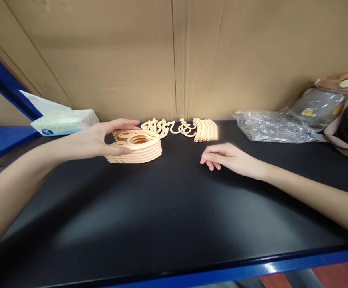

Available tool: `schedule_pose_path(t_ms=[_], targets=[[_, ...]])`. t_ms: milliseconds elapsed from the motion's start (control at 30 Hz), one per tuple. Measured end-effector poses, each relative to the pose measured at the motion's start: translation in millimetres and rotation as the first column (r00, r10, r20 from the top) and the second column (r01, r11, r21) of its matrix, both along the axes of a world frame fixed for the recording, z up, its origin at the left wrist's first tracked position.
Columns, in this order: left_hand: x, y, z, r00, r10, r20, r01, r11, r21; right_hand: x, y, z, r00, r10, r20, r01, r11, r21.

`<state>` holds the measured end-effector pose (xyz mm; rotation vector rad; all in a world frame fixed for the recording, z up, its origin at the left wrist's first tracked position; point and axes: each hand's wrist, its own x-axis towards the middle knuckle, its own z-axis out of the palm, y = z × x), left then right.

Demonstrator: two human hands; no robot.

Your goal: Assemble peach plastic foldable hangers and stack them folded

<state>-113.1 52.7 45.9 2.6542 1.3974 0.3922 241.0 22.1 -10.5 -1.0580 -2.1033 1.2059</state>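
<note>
My left hand (pixel 97 138) reaches around the left end of a stack of cream plastic hanger pieces (pixel 136 152). Its thumb lies along the near edge of the top piece, with the fingers stretched over the far side. Loosely curled, my right hand (pixel 223 157) hovers low over the table right of the stack, with nothing visible in it. Behind the stack lies a heap of cream hooks (pixel 157 127), and a few loose curved hooks (pixel 184 128) continue to its right. Several short curved cream bars (pixel 206 129) lie side by side beyond my right hand.
The black tabletop (pixel 174 224) has a blue front edge (pixel 236 276). A tissue pack (pixel 68 122) stands at the back left, by a blue metal frame (pixel 2 92). Clear crumpled plastic (pixel 276 126) and a bag (pixel 318 104) occupy the back right. Cardboard (pixel 116 60) forms the back wall.
</note>
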Motion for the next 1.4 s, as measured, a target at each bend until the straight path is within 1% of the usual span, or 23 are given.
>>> schedule_pose_path(t_ms=[167,233,367,500,600,733,967,1067,1167,1233,1300,1367,1400], targets=[[-2,2,-0.8,0.999,0.035,-0.004,-0.036,0.999,-0.038,0,0,0.1,1.000,0.000,0.002,0.000,1.000,-0.006],[-4,1,-0.6,1.000,0.022,-0.017,-0.023,0.999,-0.047,0,0,-0.2,1.000,0.002,0.004,-0.002,1.000,-0.007],[-13,2,2.0,0.994,-0.056,-0.089,0.055,0.998,-0.005,0,0,-0.7,1.000,0.005,0.005,-0.005,1.000,-0.007],[-24,5,4.9,0.980,-0.017,-0.198,0.026,0.999,0.044,0,0,-0.7,1.000,0.006,0.010,-0.006,1.000,-0.011],[-31,7,5.1,0.973,0.009,-0.230,0.007,0.998,0.069,0,0,-0.7,1.000,0.006,0.015,-0.006,1.000,-0.014],[-35,9,4.8,0.975,0.041,-0.217,-0.028,0.998,0.062,0,0,-0.7,1.000,0.011,0.016,-0.011,1.000,-0.014],[-32,8,5.2,0.980,0.085,-0.178,-0.083,0.996,0.019,0,0,-0.6,1.000,0.016,0.018,-0.016,1.000,-0.014],[-36,9,4.2,0.979,0.077,-0.191,-0.070,0.997,0.038,0,0,-0.3,1.000,0.018,0.019,-0.018,1.000,-0.019],[-39,11,4.5,0.979,0.040,-0.202,-0.031,0.998,0.049,0,0,0.1,1.000,0.018,0.016,-0.018,1.000,-0.023],[-34,10,5.7,0.986,0.028,-0.165,-0.022,0.999,0.034,0,0,0.2,1.000,0.020,0.014,-0.019,1.000,-0.025],[-18,4,6.2,0.996,0.048,-0.074,-0.045,0.998,0.046,1,0,0.1,1.000,0.025,0.014,-0.024,0.999,-0.028],[7,-8,3.3,0.992,0.094,0.087,-0.106,0.983,0.147,1,1,-0.2,0.999,0.030,0.016,-0.030,0.999,-0.030],[22,-16,0.1,0.984,0.093,0.154,-0.126,0.966,0.224,1,1,-0.5,0.999,0.033,0.015,-0.033,0.999,-0.030]])
